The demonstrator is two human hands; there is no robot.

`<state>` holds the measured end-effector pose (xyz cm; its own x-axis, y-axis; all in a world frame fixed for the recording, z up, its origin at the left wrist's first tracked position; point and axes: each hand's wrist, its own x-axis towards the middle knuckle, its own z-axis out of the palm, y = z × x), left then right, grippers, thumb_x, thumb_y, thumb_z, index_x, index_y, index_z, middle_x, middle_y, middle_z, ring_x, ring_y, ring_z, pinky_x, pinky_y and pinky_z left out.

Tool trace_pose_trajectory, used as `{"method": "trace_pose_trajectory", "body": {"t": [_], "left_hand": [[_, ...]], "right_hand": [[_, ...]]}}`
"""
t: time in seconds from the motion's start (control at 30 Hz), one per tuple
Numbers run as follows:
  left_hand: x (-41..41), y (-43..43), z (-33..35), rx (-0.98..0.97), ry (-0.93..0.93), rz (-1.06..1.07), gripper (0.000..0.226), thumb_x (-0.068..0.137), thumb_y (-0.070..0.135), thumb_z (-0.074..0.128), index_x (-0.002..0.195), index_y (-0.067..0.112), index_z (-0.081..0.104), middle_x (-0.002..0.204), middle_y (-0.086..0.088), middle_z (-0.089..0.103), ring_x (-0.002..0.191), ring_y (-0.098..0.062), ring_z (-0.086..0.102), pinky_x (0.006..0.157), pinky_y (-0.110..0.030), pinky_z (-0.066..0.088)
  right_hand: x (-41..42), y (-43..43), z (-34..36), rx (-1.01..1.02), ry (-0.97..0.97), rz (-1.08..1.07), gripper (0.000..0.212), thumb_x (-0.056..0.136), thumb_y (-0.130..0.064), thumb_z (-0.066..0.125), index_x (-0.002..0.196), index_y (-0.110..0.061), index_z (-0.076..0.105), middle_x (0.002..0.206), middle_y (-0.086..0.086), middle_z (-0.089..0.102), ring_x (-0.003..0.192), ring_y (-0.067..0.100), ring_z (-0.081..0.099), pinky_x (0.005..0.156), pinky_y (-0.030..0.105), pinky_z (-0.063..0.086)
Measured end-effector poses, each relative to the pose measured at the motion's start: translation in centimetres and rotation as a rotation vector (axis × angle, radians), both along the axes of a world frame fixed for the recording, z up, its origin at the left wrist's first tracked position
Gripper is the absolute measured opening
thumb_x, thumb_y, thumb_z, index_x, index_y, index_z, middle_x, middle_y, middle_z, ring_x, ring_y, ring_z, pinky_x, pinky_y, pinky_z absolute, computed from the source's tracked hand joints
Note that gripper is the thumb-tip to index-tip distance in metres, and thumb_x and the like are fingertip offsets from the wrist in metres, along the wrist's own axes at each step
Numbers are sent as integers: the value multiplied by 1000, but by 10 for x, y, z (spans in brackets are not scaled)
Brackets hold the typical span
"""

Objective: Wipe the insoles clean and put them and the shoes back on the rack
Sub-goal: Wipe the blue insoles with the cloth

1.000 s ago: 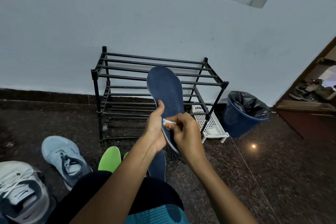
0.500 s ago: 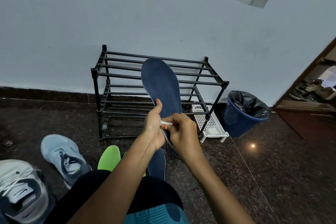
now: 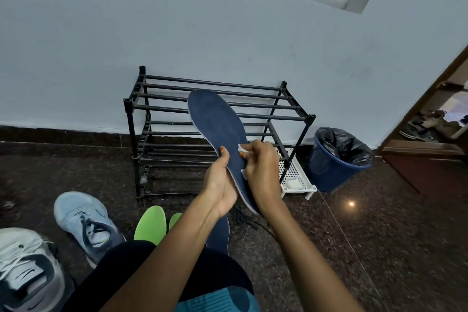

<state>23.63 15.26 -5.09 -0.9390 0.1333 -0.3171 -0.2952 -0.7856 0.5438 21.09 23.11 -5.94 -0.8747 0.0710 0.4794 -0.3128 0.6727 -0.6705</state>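
head view: the left hand (image 3: 220, 185) grips the navy insole (image 3: 217, 129) by its heel half, thumb laid on the blue face, the other fingers hidden behind it. the right hand (image 3: 263, 172) curls its fingers together, pinching a small white wipe (image 3: 242, 148) against the insole just right of the left thumb. beyond the fingertips stands the black rack (image 3: 253, 106). below the wrists the green insoles (image 3: 149, 225) lie on the floor, with a light blue shoe (image 3: 83, 220) to their left.

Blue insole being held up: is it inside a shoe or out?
Out. The left hand holds the blue insole up bare in front of the rack, and the right hand presses a white wipe on it.
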Motion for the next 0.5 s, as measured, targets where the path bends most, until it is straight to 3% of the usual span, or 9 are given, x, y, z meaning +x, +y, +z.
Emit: {"method": "trace_pose_trajectory", "body": {"t": [0.23,0.33,0.5], "left_hand": [[-6,-6,-2,-3,-36,75,42,99,38,38,91,4,62,71,-7,72,62,-17,69,57,-23,57],[-6,-4,-5,-43,-50,70,42,98,39,40,91,5,63,73,-7,72,66,-19,68,59,-25,56],[-4,-1,-5,-91,-42,44,40,98,40,39,93,8,64,74,-6,72,69,-17,68,57,-26,53]], "right_hand": [[37,-3,-7,-8,-52,129,18,80,8,55,83,-5,67,82,11,63,80,21,57,71,28,45],[40,-2,-7,-7,-77,148,17,80,8,56,82,-5,67,82,10,64,81,20,57,71,27,45],[25,-5,-5,30,-42,25,15,83,6,52,87,-4,63,86,13,56,85,23,50,69,21,32]]}}
